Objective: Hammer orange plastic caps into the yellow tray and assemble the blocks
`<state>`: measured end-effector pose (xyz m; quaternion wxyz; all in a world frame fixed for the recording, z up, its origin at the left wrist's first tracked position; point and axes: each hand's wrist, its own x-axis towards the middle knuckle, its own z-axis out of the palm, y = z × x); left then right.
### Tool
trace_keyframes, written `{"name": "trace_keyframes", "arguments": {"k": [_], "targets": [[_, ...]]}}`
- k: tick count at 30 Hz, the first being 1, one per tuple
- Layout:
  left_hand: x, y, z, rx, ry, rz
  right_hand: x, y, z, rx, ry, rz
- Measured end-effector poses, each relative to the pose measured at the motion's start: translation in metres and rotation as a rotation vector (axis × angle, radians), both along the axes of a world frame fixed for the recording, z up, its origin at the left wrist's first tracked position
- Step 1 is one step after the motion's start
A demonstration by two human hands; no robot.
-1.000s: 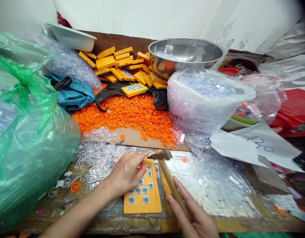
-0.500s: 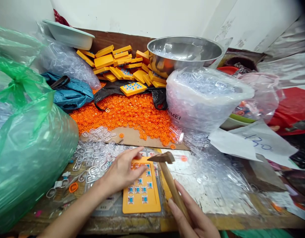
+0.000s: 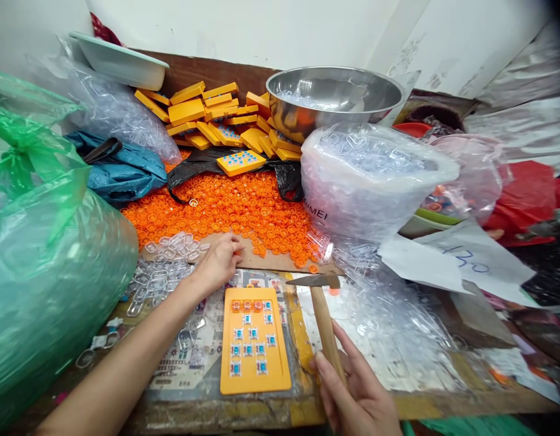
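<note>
My left hand (image 3: 222, 259) reaches forward over bare cardboard at the near edge of a heap of orange caps (image 3: 207, 209). Its fingers are bent downward and drawn together; whatever is beneath their tips is hidden. My right hand (image 3: 353, 387) is wrapped around the wooden handle of a hammer (image 3: 324, 327), whose narrow metal head points left. Between my arms a yellow plate (image 3: 255, 384) lies flat on the bench. It bears several small clear squares with blue centres, and orange caps (image 3: 247, 306) cover three places in its top row.
Clear plastic loops (image 3: 157, 281) lie left of my left hand. A bulging green bag (image 3: 66, 290) flanks the left side. At the back are stacked yellow plates (image 3: 186, 111) and a steel bowl (image 3: 334, 91). A white bag (image 3: 366, 181) of clear pieces stands right.
My left hand has moved away from the yellow plate, forward and left to the heap's edge, uncovering the plate's top row. The hammer has shifted slightly right, its head turned more level.
</note>
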<state>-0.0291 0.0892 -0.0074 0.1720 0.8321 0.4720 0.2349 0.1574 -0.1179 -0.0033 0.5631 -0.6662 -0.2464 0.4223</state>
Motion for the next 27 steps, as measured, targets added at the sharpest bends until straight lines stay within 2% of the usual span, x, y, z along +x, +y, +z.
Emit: {"name": "trace_keyframes", "arguments": {"k": [4,13,18,20,23,25,27], "targets": [[-0.005,-0.002,0.000,0.001,0.031,-0.036,0.000,0.000,-0.001,0.000,-0.006,0.004],[-0.002,0.005,-0.006,-0.048,-0.049,0.050,0.000,-0.001,0.000,-0.012,-0.017,0.023],[-0.003,0.006,0.000,-0.049,-0.041,0.030,-0.001,-0.002,0.000,-0.005,0.016,0.032],[-0.001,-0.006,0.009,-0.064,-0.060,-0.001,0.001,-0.003,-0.003,-0.010,-0.014,0.037],[0.007,-0.040,0.022,-0.095,-0.106,-0.094,0.007,-0.006,-0.010,0.006,-0.161,0.051],[0.014,-0.063,0.027,-0.117,-0.147,-0.175,0.014,-0.009,-0.014,0.043,-0.311,0.111],[0.020,-0.080,0.026,-0.125,-0.185,-0.226,0.017,-0.013,-0.017,0.094,-0.438,0.223]]}}
